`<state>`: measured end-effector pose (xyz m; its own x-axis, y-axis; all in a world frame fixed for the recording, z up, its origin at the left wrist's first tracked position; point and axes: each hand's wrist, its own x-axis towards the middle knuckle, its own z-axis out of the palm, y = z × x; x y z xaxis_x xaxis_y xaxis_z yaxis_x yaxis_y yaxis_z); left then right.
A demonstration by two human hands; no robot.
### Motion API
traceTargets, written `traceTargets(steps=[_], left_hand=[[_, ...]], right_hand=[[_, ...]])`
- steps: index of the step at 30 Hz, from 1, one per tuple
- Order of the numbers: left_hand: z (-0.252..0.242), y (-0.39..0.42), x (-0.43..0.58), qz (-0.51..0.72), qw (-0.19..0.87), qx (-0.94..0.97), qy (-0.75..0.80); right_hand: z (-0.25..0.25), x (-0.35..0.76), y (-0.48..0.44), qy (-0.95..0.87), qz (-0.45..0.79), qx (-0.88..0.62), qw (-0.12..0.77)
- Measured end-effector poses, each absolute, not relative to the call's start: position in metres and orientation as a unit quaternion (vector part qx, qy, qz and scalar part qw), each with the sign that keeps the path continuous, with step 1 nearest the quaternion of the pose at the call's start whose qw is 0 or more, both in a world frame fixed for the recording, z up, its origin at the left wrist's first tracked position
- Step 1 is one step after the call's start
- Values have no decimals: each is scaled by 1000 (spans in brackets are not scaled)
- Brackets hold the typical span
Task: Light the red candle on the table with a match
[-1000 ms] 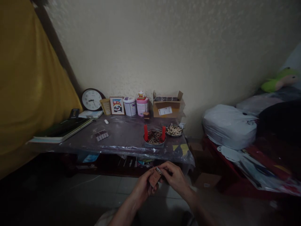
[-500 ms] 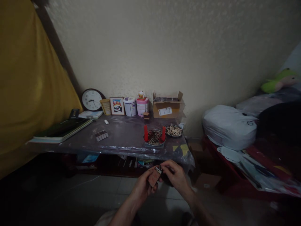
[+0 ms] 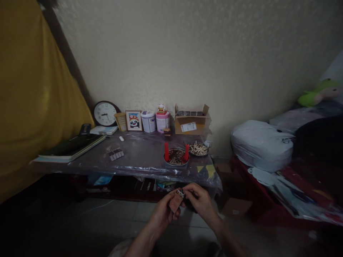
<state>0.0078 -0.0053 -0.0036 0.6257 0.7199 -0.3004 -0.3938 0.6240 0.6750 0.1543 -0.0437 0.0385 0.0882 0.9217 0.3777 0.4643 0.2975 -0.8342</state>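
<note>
- Between thumb and fingers of the left hand (image 3: 162,211), holds a small brown box (image 3: 175,203), apart from the table (image 3: 144,150); grips round the left side and underneath, perhaps to leave the open end uncovered.
- Toward the right hand (image 3: 200,200), tilts that open end, with pale bits (image 3: 180,193) showing in it, presumably for easy reach.
- At that end, brings right thumb and forefinger close together; cannot tell of anything pinched there.
- Beyond the left hand, near the table's front edge, sees a round bowl (image 3: 176,165) with two upright red candles (image 3: 166,152), likely set there to contain drips.
- Beyond the right hand, just beside the bowl, finds a shallow dish (image 3: 191,152) of loose matches (image 3: 198,148), probably heaped to stop scattering.
- Well left of the left hand, notes a flat pack (image 3: 116,154), lying apart.
</note>
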Motion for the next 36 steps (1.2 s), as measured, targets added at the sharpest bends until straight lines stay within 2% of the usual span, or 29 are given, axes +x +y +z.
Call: traceTargets(steps=[4,10,16,29,36], left_hand=[[-2,-6,8,333,852,293,279],[0,-6,8,331,853,283,287],[-3,-5,8,341,853,279,281],[9,-7,6,346,853,266,285],[22,-6,5,386,843,253,277]], right_hand=[[40,153,-45,-660,216,-541,474],[34,155,-41,-627,241,-533,514],[35,155,-42,-651,225,-531,494],[36,159,-41,-522,299,-536,593],[31,155,-42,-631,185,-545,520]])
